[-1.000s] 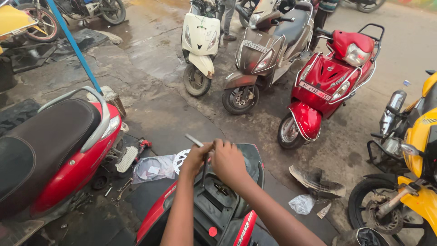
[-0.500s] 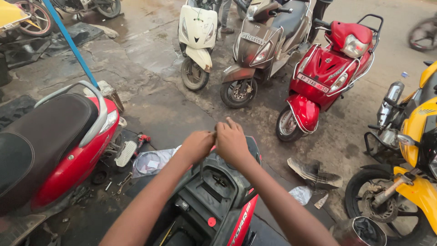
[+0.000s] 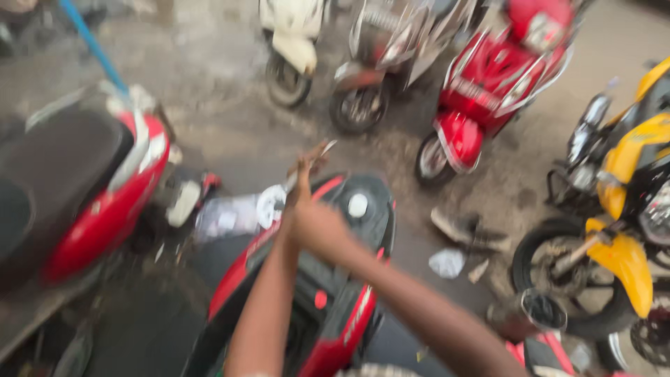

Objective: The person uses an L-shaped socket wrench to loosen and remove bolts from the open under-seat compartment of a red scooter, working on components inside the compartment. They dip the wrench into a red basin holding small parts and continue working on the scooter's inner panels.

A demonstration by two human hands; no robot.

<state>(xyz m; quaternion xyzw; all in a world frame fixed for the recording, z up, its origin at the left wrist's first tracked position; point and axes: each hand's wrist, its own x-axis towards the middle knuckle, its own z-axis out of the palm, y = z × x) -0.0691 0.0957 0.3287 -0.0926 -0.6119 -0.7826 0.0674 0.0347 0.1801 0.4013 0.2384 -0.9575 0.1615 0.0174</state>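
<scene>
The view is motion-blurred. Both my arms reach over the tail of a black scooter with red panels (image 3: 363, 216). My left hand (image 3: 303, 174) is lifted above the tail, fingers closed on a slim metal tool (image 3: 322, 149) that points up and to the right. My right hand (image 3: 319, 229) sits just below it, against my left wrist and over the scooter's black rear deck; the blur hides its grip. A small white round cap (image 3: 357, 204) shows on the deck beside the hands.
A red scooter with a black seat (image 3: 105, 181) stands close on the left, a blue pole (image 3: 94, 49) behind it. White (image 3: 289, 42), grey (image 3: 377, 77) and red (image 3: 488, 91) scooters are parked ahead, a yellow motorcycle (image 3: 628, 202) on the right. A plastic bag (image 3: 223, 216) and scraps (image 3: 467, 230) litter the wet ground.
My hands, which were joined low over the scooter's tail, have come up; my left hand now holds the tool raised. The view has swung and blurred.
</scene>
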